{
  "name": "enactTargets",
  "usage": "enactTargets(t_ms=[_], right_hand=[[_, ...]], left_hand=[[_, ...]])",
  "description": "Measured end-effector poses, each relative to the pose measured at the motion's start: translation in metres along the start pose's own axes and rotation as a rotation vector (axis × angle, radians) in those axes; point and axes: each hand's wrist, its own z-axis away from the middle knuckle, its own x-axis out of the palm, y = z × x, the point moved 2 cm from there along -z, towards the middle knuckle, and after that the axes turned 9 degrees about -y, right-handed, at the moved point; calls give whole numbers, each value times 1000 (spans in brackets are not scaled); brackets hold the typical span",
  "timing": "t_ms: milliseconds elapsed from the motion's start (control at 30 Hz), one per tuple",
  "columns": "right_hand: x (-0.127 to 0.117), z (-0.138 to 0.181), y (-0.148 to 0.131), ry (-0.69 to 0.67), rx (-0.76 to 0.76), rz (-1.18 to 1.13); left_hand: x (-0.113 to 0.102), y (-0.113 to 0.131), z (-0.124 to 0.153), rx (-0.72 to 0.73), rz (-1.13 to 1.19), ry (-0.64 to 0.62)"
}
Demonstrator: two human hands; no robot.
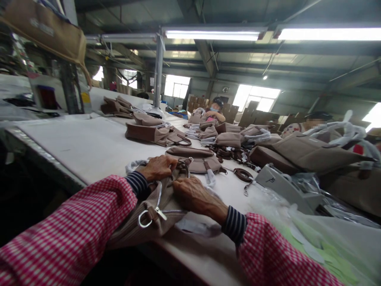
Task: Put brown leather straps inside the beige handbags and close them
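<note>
A taupe handbag (139, 228) lies at the table's near edge, its metal zipper partly undone and a silver ring at the close end. My left hand (159, 169) grips the far left side of its opening with curled fingers. On the right side of the opening, my right hand (198, 194) is closed on the bag's edge, fingertips hidden inside. White wrapping covers parts of the handles on both sides. Just beyond my hands lies another taupe handbag (193, 159), with a wrapped handle hanging toward me.
A brown coiled strap (243, 174) with a metal clasp lies to the right, beside a grey box (287, 188). Several handbags (228, 139) are heaped farther back. Clear plastic and green sheets (330, 250) cover the right front. Across the table sits a person (218, 113).
</note>
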Motion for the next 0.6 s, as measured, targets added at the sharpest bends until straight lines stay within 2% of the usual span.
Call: enactTargets(t_ms=[133,267,333,433,500,533,600], right_hand=[[-1,15,-16,-24,34,-297],[10,21,-19,58,77,-619],[14,24,-17,93,53,-728],[17,28,-13,100,10,-821],[19,29,-11,83,-3,-849],[20,30,-11,76,-17,-866],[24,30,-10,70,-75,-926]], left_hand=[[1,5,2,4,-46,26],[-3,12,9,102,-115,52],[-10,18,17,202,-186,96],[-19,32,34,456,-405,153],[-21,41,45,620,-503,94],[-20,44,50,668,-503,21],[-21,49,57,688,-429,-132]])
